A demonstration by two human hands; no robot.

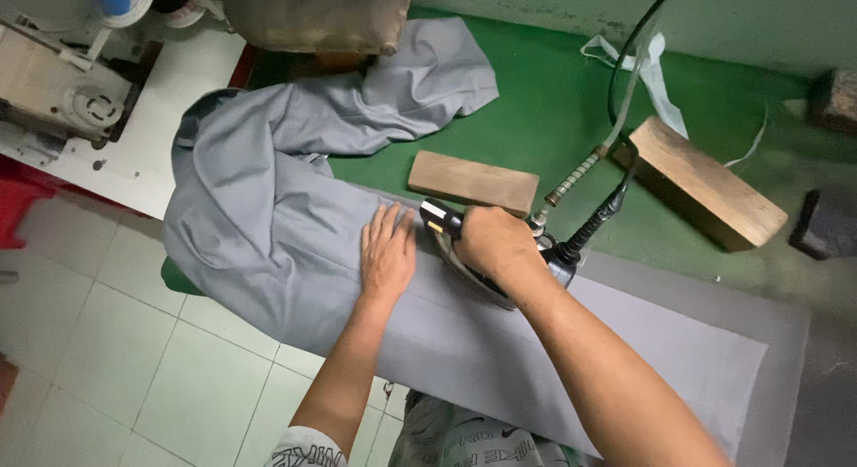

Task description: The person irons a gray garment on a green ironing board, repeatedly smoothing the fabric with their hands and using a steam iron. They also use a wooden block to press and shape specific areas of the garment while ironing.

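Left hand (386,253) flat on grey cloth (268,226) | right hand (493,242) gripping iron (444,219), nose pointing left

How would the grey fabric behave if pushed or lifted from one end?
Likely floppy: the grey fabric bunches in folds and droops over the green table edge. Probably slides and wrinkles when pushed, which may be why the left hand lies flat on it.

Green ironing table carrying grey cloth and wooden blocks

The green-covered table (553,110) is bearing a grey garment (268,217) spreading over its near edge and hanging toward the tiled floor (107,342). A flat wooden block (473,181) is lying just beside the cloth, a larger wooden block (705,181) is sitting further along, well apart, and a white strip (661,83) is trailing near the wall.
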